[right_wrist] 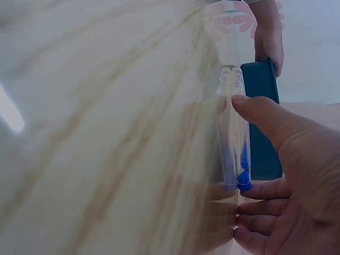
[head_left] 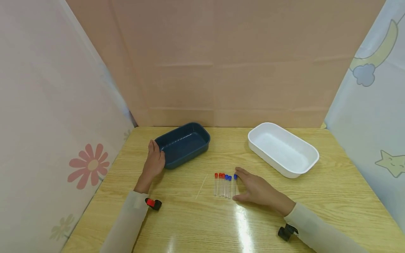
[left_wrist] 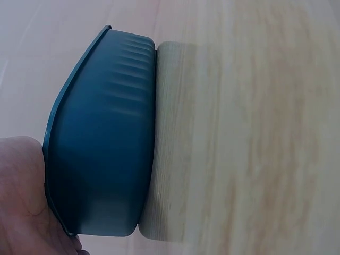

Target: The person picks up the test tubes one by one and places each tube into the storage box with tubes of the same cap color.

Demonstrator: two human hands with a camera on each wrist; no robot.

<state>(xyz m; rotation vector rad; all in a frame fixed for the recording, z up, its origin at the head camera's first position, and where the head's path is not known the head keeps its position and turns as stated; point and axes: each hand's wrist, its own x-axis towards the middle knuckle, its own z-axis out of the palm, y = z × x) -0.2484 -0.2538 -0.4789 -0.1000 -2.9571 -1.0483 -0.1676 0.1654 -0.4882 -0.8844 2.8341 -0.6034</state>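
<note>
In the head view my left hand (head_left: 154,162) grips the near left end of a dark blue tray (head_left: 186,156), its thumb at the rim. The left wrist view shows the palm against that rim and the tray's outer wall (left_wrist: 101,138). My right hand (head_left: 257,188) lies at the right end of a row of clear test tubes, three with red caps (head_left: 220,175) and three with blue. Its thumb and forefinger are spread along the rightmost blue-capped test tube (head_left: 235,186). In the right wrist view the forefinger's tip meets the blue cap (right_wrist: 244,181), with the thumb beside the tube's lower part.
A white tray (head_left: 284,149) stands at the back right of the wooden table (head_left: 196,225). Left of the tubes a thin pale line (head_left: 201,186) shows on the tabletop. Cloth screens (head_left: 221,70) enclose the back and both sides.
</note>
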